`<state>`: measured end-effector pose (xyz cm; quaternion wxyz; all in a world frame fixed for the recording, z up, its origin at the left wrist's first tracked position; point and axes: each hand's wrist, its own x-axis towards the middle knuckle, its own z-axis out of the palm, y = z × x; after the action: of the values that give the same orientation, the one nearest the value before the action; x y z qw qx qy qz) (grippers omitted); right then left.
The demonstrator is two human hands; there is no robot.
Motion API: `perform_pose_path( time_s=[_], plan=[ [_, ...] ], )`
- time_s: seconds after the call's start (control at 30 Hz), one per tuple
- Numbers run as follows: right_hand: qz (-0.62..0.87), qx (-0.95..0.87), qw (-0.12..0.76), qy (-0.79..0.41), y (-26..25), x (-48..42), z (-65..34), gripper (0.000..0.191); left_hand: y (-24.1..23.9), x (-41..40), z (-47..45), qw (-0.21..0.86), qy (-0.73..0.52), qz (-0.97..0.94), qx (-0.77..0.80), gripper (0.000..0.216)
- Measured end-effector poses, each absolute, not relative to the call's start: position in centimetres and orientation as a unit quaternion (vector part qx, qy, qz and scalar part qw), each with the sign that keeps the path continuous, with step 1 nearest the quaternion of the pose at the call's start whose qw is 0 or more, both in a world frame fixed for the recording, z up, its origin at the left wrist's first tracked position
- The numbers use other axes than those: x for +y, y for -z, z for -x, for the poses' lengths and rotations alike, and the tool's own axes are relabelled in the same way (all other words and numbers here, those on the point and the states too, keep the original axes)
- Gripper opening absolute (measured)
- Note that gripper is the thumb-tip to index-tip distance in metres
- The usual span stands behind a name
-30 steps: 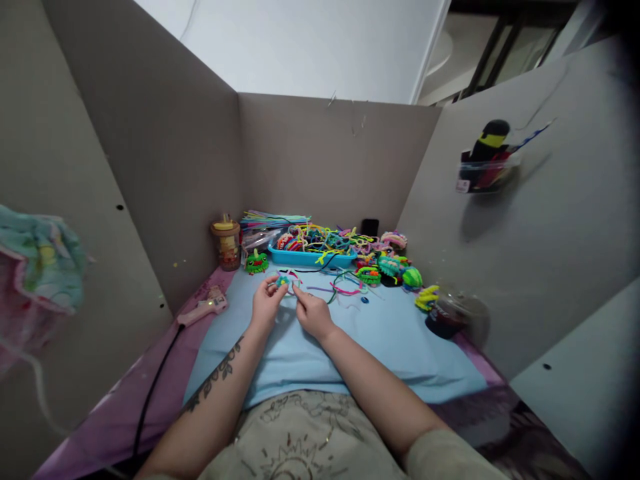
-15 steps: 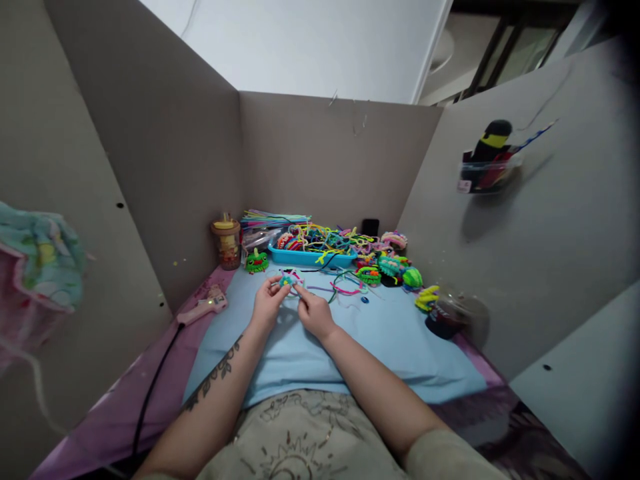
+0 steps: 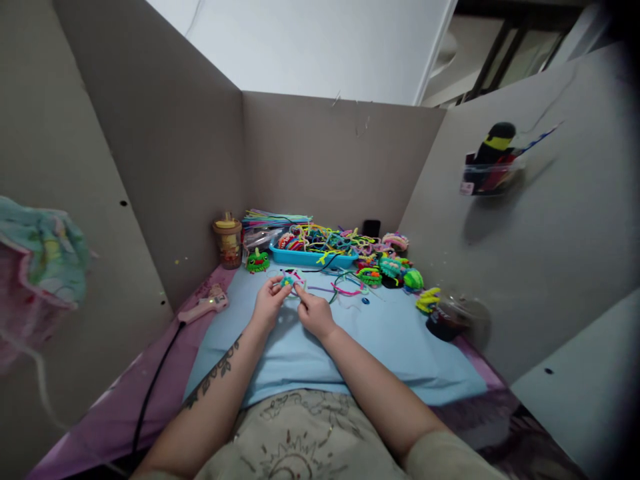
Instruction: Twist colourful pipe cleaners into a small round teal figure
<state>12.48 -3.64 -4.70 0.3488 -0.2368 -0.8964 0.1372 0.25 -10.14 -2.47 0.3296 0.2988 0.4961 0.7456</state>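
Observation:
A small piece of teal, pink and yellow pipe-cleaner work is held up over the blue cloth. My left hand pinches it from the left, thumb and fingers closed around its edge. From the right, my right hand is closed at its other side, with the fingertips against the piece. Exactly what the right fingers grip is too small to make out clearly. Loose pipe cleaners in pink, purple and green lie just beyond my right hand, close to a dark blue oval bit.
At the back sits a blue tray heaped with pipe cleaners. Left of it are a green figure and a lidded cup. A pink glue gun with a black cord lies left. Finished figures and a dark cup stand right.
The view has shifted very slightly. Both hands stay at the same piece, with no clear change in their grip.

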Motion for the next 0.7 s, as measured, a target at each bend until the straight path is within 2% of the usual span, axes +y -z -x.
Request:
perform_pose_path(
  time_s=[0.27, 0.37, 0.53, 0.7],
  plan=[
    [0.212, -0.895, 0.349, -0.178, 4.9, -3.5, -12.3, 0.057, 2.8, -9.9, 0.1, 0.313, -0.764, -0.293, 0.482, 0.054],
    [0.192, -0.876, 0.355, -0.265, 4.9, -3.5, -12.2, 0.057, 3.2, -9.7, 0.3, 0.243, -0.769, -0.312, 0.502, 0.05],
    [0.172, -0.842, 0.31, -0.408, 4.3, -3.7, -12.3, 0.058, 3.6, -9.8, 0.4, 0.082, -0.72, -0.354, 0.592, 0.038],
    [0.149, -0.815, 0.354, -0.434, 3.9, -4.0, -12.5, 0.055, 3.6, -10.0, 0.4, 0.016, -0.674, -0.356, 0.647, 0.033]
  ],
)
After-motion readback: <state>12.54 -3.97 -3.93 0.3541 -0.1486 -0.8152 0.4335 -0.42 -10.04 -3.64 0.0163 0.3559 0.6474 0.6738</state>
